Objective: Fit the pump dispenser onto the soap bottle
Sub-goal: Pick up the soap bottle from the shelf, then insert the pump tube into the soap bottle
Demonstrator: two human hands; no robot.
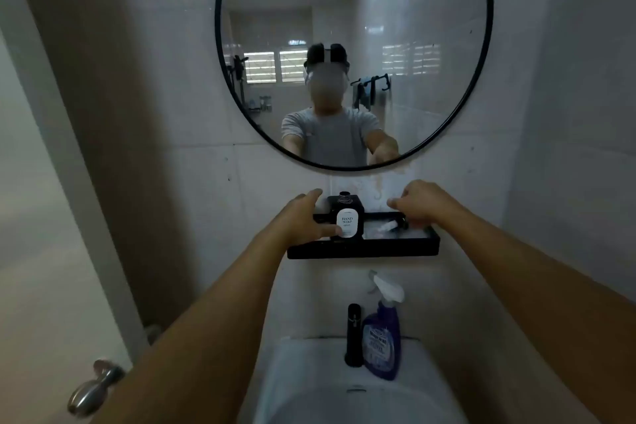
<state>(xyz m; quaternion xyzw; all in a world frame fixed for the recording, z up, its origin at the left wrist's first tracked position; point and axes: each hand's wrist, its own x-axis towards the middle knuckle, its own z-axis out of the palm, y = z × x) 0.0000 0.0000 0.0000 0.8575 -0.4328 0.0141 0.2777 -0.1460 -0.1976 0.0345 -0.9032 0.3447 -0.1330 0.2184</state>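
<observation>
on one black shelf (361,249), left hand (303,217) clasps one soap bottle (346,217); right hand (418,205) grip unclear over one pump dispenser (392,225).

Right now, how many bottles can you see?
2. The black soap bottle stands on the black shelf, with the left hand around it. The blue spray bottle stands on the sink beside the tap. The hands may hide more.

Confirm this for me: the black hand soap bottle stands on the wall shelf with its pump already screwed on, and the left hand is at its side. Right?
Not quite. The hand soap bottle has no pump on: the head view shows its threaded neck bare. The pump lies on the shelf under the right hand. The rest holds: the bottle stands on the shelf, the left hand at its side.
</observation>
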